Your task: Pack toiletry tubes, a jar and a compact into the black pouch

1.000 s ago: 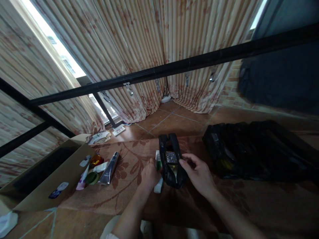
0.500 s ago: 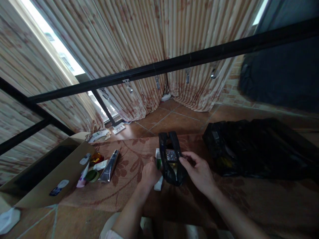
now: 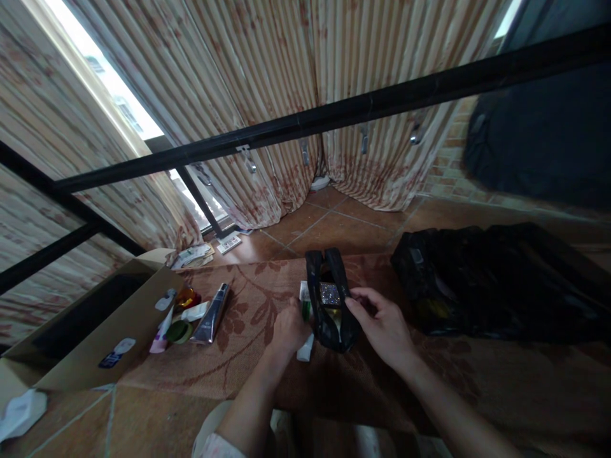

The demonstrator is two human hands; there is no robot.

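A small black pouch [image 3: 338, 340] lies on the reddish-brown rug with its mouth spread. Inside its opening show a glittery square piece [image 3: 329, 293] and something gold-coloured. At the pouch's right rim, my right hand [image 3: 382, 324] pinches the edge between thumb and fingers. My left hand [image 3: 290, 323] is closed at the pouch's left side, its fingertips partly hidden. A white and green tube [image 3: 305, 350] shows behind and below that hand; whether the fingers grip it or the pouch's edge is not visible.
Left on the rug [image 3: 243, 369] are a grey tube [image 3: 210, 316], a green round container [image 3: 179, 331], an amber jar [image 3: 188, 298] and a pink-white tube [image 3: 161, 332], beside a cardboard box [image 3: 95, 353]. A large black bag [image 3: 487, 286] lies right. A black rail [image 3: 334, 114] crosses ahead.
The view has shifted slightly. Both hands stay at the pouch, nearly unmoved, and its mouth remains spread.
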